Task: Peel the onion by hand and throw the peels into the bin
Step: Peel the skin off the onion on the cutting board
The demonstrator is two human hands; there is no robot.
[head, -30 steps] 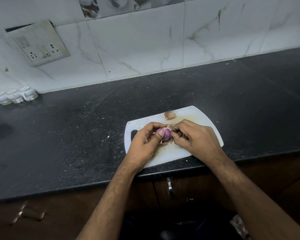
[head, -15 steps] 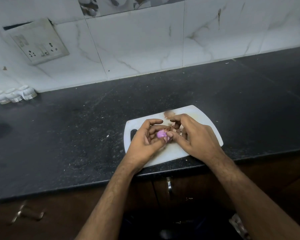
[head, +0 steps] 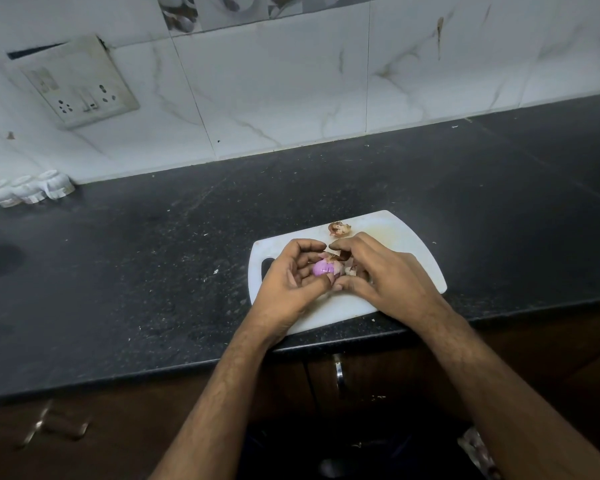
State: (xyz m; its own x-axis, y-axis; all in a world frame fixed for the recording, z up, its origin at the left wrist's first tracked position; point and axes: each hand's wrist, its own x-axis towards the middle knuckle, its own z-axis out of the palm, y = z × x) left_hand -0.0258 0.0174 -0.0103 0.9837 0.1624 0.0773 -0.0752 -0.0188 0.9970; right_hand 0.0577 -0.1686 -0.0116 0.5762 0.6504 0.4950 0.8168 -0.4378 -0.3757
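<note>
A small purple onion (head: 323, 268) sits cupped in my left hand (head: 288, 282) just above the white cutting board (head: 406, 244). The thumb of that hand presses on the onion's near side. My right hand (head: 381, 275) touches the onion from the right, its fingers pinching brown peel (head: 336, 255) at the top of the onion. More loose brown peel (head: 340, 228) lies on the board's far edge. No bin is in view.
The board lies at the front edge of a black stone counter (head: 153, 271). Three small white cups (head: 28, 188) stand at the far left by the tiled wall. A socket plate (head: 73, 81) hangs on the wall. Brown cabinet doors with a metal handle (head: 338, 375) are below.
My left hand has turned the onion, exposing more purple flesh. My right fingers have shifted from its right side to the peel at the top.
</note>
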